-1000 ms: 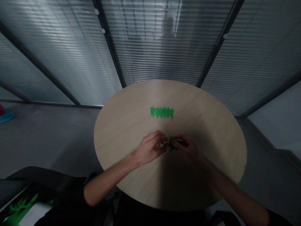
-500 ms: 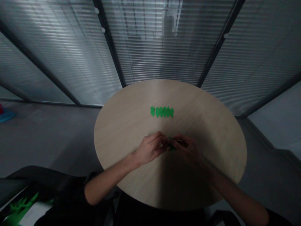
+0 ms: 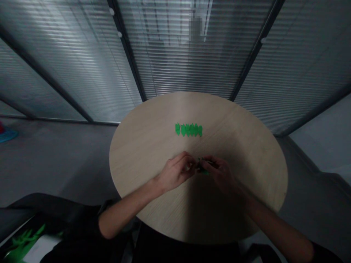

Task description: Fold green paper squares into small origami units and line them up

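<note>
Both of my hands are raised a little above the middle of a round pale-wood table [image 3: 236, 153]. My left hand [image 3: 177, 171] and my right hand [image 3: 221, 174] pinch a small folded piece of green paper [image 3: 203, 167] between their fingertips, and the fingers hide much of it. Beyond my hands, a neat row of several similar green folded paper pieces [image 3: 188, 129] lies on the tabletop, apart from both hands.
The table's curved edge runs around my hands and the row. Behind it stand glass partitions with blinds and dark frames. Grey floor surrounds the table. At lower left, green paper shapes [image 3: 27, 236] lie by a white sheet; a blue object [image 3: 7, 136] sits at far left.
My fingers have shifted slightly on the green paper piece, which sits a little higher between my hands. The row on the table has not moved.
</note>
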`<state>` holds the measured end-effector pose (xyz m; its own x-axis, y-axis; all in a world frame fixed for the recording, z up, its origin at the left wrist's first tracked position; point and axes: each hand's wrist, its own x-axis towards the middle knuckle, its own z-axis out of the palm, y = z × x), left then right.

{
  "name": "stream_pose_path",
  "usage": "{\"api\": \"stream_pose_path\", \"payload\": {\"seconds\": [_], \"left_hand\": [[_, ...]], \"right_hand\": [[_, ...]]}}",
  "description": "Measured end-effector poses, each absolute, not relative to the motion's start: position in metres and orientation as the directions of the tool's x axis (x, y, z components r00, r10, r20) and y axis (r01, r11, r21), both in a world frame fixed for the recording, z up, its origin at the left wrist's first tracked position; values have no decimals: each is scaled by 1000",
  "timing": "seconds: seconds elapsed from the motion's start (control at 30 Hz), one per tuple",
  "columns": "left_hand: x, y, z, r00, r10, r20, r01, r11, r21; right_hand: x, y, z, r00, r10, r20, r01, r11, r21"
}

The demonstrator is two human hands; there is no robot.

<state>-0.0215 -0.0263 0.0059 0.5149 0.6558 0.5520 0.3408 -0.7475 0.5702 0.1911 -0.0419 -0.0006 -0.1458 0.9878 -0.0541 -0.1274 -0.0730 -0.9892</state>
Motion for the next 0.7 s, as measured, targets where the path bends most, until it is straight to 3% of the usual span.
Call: {"api": "stream_pose_path", "payload": {"seconds": [0.4,0.7], "left_hand": [[-15,-28,11,519,749,412,333,-621,710],[-12,-27,9,494,801,340,284,-517,807]], "right_hand": [[192,-41,6,-111,993,48,-57,42,-997],[189,-40,4,-153,988,-20,-110,-37,-993]]}}
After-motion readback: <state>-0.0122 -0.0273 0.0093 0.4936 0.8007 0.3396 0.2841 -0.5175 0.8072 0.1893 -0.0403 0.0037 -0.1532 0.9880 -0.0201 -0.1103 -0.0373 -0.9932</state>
